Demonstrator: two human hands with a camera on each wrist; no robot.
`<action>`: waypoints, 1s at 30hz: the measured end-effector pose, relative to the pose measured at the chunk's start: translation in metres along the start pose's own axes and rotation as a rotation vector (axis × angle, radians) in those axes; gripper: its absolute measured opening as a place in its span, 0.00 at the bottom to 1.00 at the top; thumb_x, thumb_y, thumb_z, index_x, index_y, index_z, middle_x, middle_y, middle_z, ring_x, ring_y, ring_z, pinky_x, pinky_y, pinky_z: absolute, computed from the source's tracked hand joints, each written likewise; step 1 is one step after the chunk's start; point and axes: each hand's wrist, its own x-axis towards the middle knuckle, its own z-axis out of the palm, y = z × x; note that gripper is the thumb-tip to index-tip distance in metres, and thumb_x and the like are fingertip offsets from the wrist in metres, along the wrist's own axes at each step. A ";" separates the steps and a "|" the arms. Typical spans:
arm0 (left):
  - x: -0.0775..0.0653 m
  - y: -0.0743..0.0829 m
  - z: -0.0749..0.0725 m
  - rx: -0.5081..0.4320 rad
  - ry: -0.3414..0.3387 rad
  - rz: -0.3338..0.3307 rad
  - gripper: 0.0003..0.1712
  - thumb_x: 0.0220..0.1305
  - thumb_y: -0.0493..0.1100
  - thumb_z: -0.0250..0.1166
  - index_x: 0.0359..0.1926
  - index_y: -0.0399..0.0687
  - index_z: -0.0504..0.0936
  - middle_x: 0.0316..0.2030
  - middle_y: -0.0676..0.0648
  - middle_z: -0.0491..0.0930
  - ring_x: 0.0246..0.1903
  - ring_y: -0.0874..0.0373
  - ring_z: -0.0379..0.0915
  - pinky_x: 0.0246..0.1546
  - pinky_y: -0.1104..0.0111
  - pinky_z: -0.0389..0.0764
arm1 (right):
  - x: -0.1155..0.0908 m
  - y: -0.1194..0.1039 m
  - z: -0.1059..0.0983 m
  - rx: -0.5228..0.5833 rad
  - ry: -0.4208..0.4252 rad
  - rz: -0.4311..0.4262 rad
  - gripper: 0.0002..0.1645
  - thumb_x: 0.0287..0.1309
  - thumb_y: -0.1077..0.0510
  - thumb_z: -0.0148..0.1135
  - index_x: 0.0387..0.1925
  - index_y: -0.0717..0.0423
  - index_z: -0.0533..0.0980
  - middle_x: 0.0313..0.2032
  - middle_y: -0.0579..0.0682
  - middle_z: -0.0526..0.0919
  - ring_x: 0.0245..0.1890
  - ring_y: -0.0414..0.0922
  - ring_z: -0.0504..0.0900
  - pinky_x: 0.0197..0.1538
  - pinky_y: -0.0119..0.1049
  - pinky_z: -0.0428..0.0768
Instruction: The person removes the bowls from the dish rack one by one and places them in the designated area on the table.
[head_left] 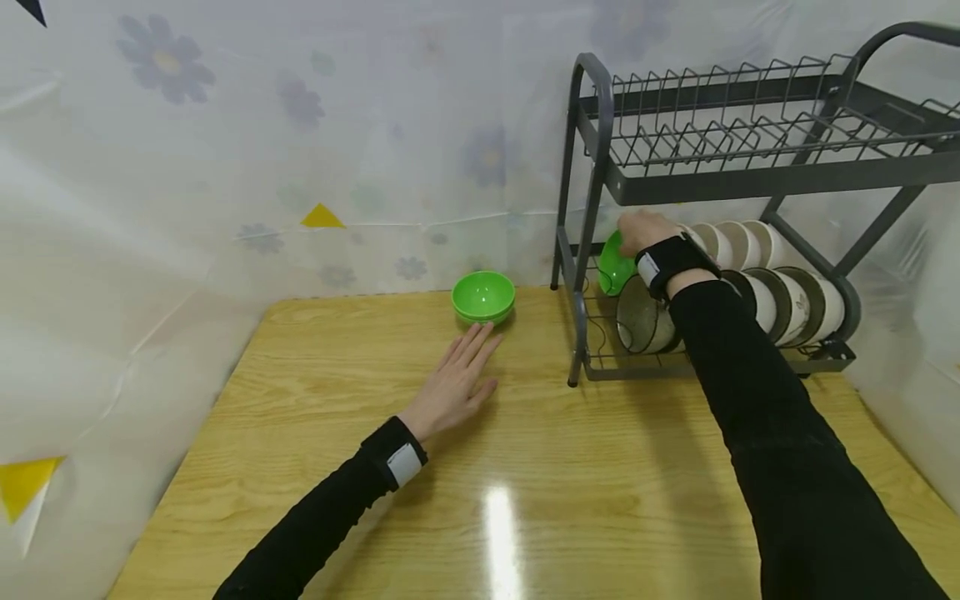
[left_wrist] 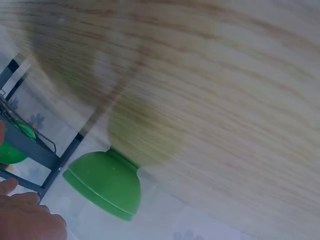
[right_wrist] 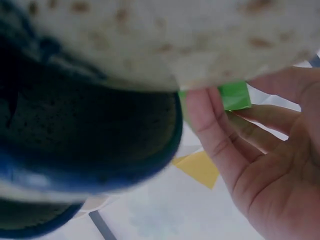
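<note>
Two nested green bowls [head_left: 483,296] stand on the table near the back edge. My left hand [head_left: 452,385] lies in front of them with fingers straight, fingertips close to the lower bowl; the left wrist view shows the nested bowls [left_wrist: 104,184] beyond its fingers. My right hand [head_left: 647,232] reaches into the lower tier of the dish rack and pinches a tilted green bowl [head_left: 615,265] at the left end. In the right wrist view my fingers and thumb meet at the bowl [right_wrist: 236,96], mostly hidden behind a speckled ceramic bowl [right_wrist: 165,55].
The dark metal dish rack [head_left: 765,177] stands at the back right, its upper wire tier overhanging the right hand. On the lower tier several white bowls [head_left: 742,246] stand behind dark-rimmed bowls [head_left: 821,307]. A flowered plastic sheet [head_left: 390,150] hangs behind the wooden table [head_left: 337,358].
</note>
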 end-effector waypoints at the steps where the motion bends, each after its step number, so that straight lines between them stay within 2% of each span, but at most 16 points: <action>1: 0.000 0.000 0.000 -0.004 0.004 -0.001 0.39 0.76 0.47 0.57 0.79 0.43 0.51 0.80 0.39 0.46 0.81 0.44 0.40 0.81 0.50 0.49 | 0.000 0.000 0.001 0.005 0.007 0.006 0.11 0.67 0.67 0.49 0.27 0.60 0.68 0.21 0.51 0.64 0.21 0.45 0.65 0.30 0.37 0.65; 5: -0.001 0.001 -0.002 -0.012 0.009 -0.007 0.39 0.75 0.47 0.58 0.79 0.42 0.52 0.80 0.38 0.47 0.81 0.44 0.40 0.81 0.49 0.48 | 0.003 0.000 0.007 -0.014 0.058 -0.007 0.12 0.67 0.70 0.49 0.26 0.60 0.68 0.21 0.52 0.66 0.22 0.47 0.66 0.31 0.38 0.64; 11: -0.001 0.002 -0.003 -0.009 0.013 -0.005 0.40 0.75 0.47 0.58 0.79 0.43 0.51 0.80 0.37 0.47 0.80 0.42 0.42 0.81 0.49 0.49 | 0.013 -0.004 0.013 -0.148 0.126 -0.090 0.10 0.65 0.74 0.52 0.28 0.63 0.72 0.25 0.59 0.74 0.25 0.51 0.71 0.32 0.41 0.65; 13: -0.002 0.001 -0.003 -0.008 0.020 -0.001 0.40 0.75 0.47 0.58 0.79 0.43 0.51 0.80 0.37 0.47 0.80 0.41 0.42 0.80 0.48 0.51 | 0.015 -0.004 0.015 -0.177 0.165 -0.102 0.13 0.65 0.75 0.52 0.24 0.62 0.70 0.22 0.57 0.71 0.23 0.50 0.70 0.30 0.40 0.64; 17: -0.002 0.001 -0.004 -0.014 0.032 -0.001 0.40 0.75 0.46 0.59 0.79 0.43 0.52 0.80 0.37 0.48 0.80 0.42 0.42 0.79 0.46 0.53 | 0.015 -0.003 0.021 -0.251 0.303 -0.125 0.20 0.65 0.75 0.52 0.17 0.61 0.67 0.16 0.54 0.66 0.19 0.48 0.66 0.26 0.39 0.62; 21: -0.003 0.001 -0.005 -0.025 0.032 -0.015 0.40 0.74 0.46 0.60 0.79 0.43 0.53 0.80 0.38 0.47 0.80 0.43 0.41 0.81 0.48 0.50 | 0.016 -0.003 0.025 -0.343 0.387 -0.108 0.25 0.65 0.75 0.53 0.13 0.59 0.64 0.14 0.52 0.63 0.17 0.45 0.62 0.24 0.37 0.59; 26: -0.003 0.000 -0.005 -0.028 0.044 -0.012 0.40 0.73 0.45 0.61 0.78 0.41 0.55 0.79 0.37 0.49 0.80 0.41 0.44 0.80 0.47 0.50 | 0.016 -0.007 0.025 -0.431 0.418 -0.068 0.28 0.66 0.74 0.53 0.11 0.57 0.61 0.15 0.52 0.62 0.21 0.46 0.61 0.27 0.37 0.56; 30: -0.003 0.000 -0.006 -0.025 0.037 -0.004 0.40 0.74 0.46 0.60 0.79 0.42 0.53 0.80 0.37 0.48 0.80 0.41 0.44 0.80 0.46 0.52 | 0.016 -0.007 0.025 -0.479 0.438 -0.067 0.28 0.65 0.74 0.54 0.10 0.57 0.62 0.15 0.54 0.66 0.22 0.48 0.66 0.30 0.38 0.58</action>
